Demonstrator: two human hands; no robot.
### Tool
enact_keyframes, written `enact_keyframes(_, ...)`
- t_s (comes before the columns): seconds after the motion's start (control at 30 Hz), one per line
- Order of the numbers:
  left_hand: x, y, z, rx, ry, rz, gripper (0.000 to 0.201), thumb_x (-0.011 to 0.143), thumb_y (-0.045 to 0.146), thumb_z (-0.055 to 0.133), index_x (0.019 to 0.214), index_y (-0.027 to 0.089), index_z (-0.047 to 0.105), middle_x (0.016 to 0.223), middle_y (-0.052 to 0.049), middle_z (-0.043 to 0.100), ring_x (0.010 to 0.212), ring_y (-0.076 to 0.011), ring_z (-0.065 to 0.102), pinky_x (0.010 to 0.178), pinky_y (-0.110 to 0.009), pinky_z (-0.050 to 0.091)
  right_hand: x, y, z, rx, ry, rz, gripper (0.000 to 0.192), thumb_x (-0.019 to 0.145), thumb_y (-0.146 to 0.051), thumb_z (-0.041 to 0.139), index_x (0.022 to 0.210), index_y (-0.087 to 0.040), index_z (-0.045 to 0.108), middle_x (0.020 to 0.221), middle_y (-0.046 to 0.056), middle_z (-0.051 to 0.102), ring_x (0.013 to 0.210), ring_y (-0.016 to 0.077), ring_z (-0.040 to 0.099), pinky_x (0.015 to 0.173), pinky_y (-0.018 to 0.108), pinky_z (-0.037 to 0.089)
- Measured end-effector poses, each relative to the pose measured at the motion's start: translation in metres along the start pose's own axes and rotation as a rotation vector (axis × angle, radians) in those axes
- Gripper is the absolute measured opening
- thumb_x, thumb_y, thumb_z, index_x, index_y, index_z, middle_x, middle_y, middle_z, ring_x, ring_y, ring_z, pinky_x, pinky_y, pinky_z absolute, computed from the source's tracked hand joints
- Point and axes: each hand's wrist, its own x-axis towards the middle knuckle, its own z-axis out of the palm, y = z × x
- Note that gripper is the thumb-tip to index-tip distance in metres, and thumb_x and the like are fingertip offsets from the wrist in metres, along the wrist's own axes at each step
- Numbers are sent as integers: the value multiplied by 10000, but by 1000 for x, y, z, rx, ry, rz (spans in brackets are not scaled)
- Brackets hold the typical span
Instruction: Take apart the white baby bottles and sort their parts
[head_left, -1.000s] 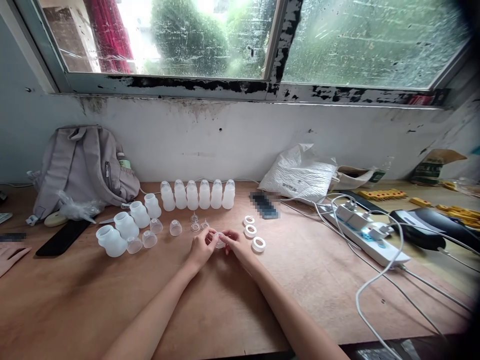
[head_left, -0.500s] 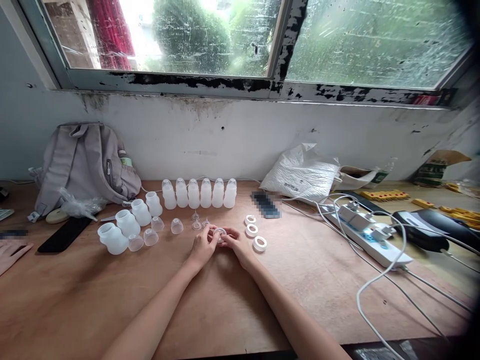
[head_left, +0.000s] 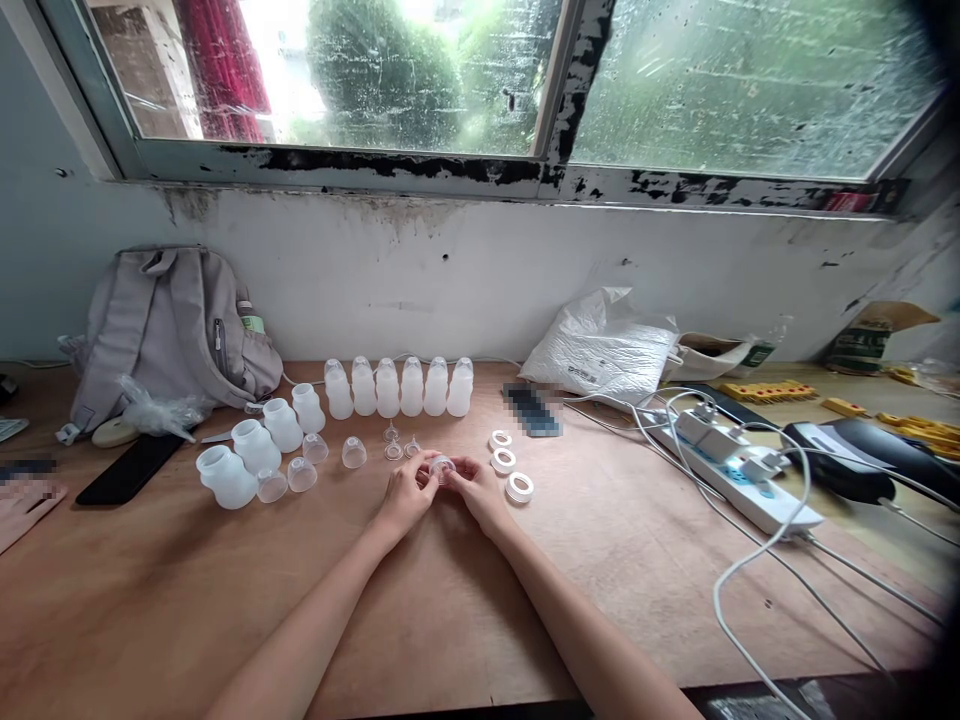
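My left hand (head_left: 409,490) and my right hand (head_left: 474,486) meet above the middle of the table, fingers closed round a small clear bottle nipple (head_left: 442,467). A pale collar ring seems to be about it, but the fingers hide most of it. Just beyond my left hand lie several clear nipples (head_left: 393,451). Three white collar rings (head_left: 519,488) lie in a slanting row right of my right hand. Clear dome caps (head_left: 354,452) and open frosted baby bottles (head_left: 226,477) stand to the left. At the back is a row of capped bottles (head_left: 387,388).
A grey backpack (head_left: 161,330) and a black phone (head_left: 135,470) are on the left, near another person's hand (head_left: 26,508). A silvery bag (head_left: 604,345), a dark phone (head_left: 534,410) and a power strip (head_left: 739,475) with loose cables are on the right.
The piece between my fingers has been turned, so its clear part shows more and the white ring less. My hands have hardly moved otherwise.
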Motion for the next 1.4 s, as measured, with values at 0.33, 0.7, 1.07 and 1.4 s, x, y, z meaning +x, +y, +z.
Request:
enact_keyframes(0.33,-2,-3,3,-21,6,43,319,761,213,489,1071,193,563,922,-47,638,732,-128,608,665,-229,514,2,1,-1,-190,8,-94,143,677,-275,581,778,-177,560,747,20,639,647,167,626,588,292,524)
enact_keyframes(0.7,-8,5,3,197,-69,172,307,733,132,455,1016,217,539,841,-22,610,701,-135,552,657,-245,461,1,2,-3,-625,110,-163,45,649,-199,488,609,-193,468,541,-37,514,467,110,481,436,210,355)
enact_keyframes(1.07,-13,11,3,384,-16,183,312,756,170,453,1051,219,543,792,-13,614,682,-133,558,669,-236,437,2,3,0,-655,128,-224,105,643,-179,470,584,-208,388,526,-50,479,484,112,453,465,209,321)
enact_keyframes(1.4,-11,15,0,561,43,2,203,805,229,412,978,240,518,887,-12,637,722,-154,601,609,-224,411,-2,-8,4,-589,3,-292,77,703,-265,501,674,-196,483,593,-26,541,515,119,491,490,221,369)
